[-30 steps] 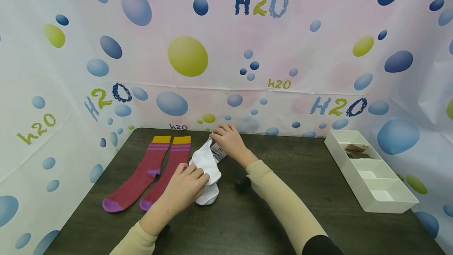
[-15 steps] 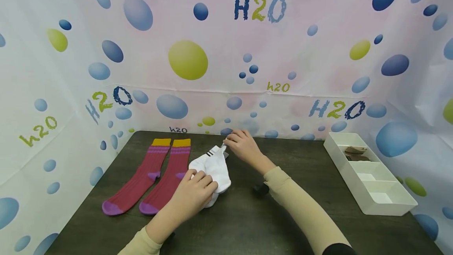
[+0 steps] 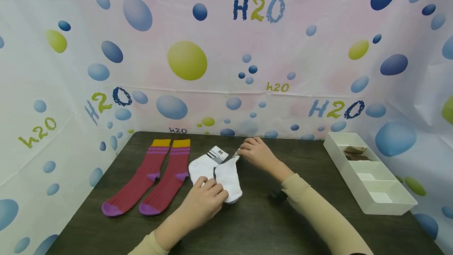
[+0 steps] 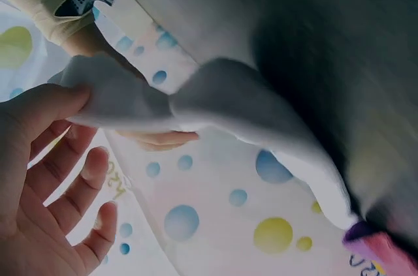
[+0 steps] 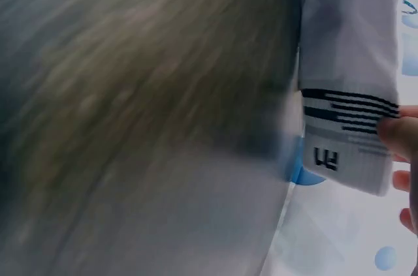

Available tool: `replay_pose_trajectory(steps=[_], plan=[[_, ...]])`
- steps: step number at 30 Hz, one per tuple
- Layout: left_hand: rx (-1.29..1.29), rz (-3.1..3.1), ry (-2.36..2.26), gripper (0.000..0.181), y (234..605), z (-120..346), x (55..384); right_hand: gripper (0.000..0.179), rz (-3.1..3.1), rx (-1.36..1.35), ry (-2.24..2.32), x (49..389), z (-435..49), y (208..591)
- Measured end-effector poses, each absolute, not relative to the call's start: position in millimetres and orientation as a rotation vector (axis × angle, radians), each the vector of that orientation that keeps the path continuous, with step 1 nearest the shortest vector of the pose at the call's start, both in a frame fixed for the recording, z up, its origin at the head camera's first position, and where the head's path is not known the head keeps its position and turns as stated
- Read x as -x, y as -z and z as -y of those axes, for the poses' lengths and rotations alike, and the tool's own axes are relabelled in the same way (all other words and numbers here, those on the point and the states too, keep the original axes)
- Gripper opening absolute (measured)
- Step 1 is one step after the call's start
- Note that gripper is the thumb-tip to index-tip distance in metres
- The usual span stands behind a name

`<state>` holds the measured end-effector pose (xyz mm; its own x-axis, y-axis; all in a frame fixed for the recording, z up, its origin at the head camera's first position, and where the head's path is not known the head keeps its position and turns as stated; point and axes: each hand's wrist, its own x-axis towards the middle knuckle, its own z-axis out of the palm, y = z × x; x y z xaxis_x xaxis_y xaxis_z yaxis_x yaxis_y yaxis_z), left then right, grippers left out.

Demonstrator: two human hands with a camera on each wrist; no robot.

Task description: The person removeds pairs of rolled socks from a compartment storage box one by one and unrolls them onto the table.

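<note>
Two white ankle socks with black-striped cuffs are at the middle of the table. The right one (image 3: 229, 180) is stretched between my hands. My left hand (image 3: 205, 199) pinches its toe end between thumb and forefinger, the other fingers spread apart, as the left wrist view shows. At the far end my right hand (image 3: 261, 154) pinches the striped cuff (image 5: 349, 132) by its edge. The other white sock (image 3: 201, 167) lies flat to the left, its lettered cuff pointing away; its toe is hidden behind my left hand.
A pair of long red socks, one outer (image 3: 136, 182) and one inner (image 3: 164, 186), with purple toes and yellow cuffs, lies on the left. At the right edge stands a white divided box (image 3: 389, 209); brown folded items (image 3: 355, 153) sit in one compartment. A patterned backdrop (image 3: 226, 50) closes off the back.
The white socks, first lying overlapped, are now side by side. Both hands have moved right with one sock, uncovering the other sock's cuff.
</note>
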<state>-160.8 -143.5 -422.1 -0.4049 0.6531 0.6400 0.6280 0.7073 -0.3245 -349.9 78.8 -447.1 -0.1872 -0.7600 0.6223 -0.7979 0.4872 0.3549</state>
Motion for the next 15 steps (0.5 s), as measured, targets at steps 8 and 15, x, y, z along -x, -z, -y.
replay_pose_trajectory(steps=[8,15], plan=[[1.006,2.170,-0.045,0.018,426,124,161,0.012,2.171,-1.430,-0.005,345,-94,450],[1.077,2.328,-0.152,0.018,432,118,159,0.016,2.337,-1.457,-0.003,342,-98,452]])
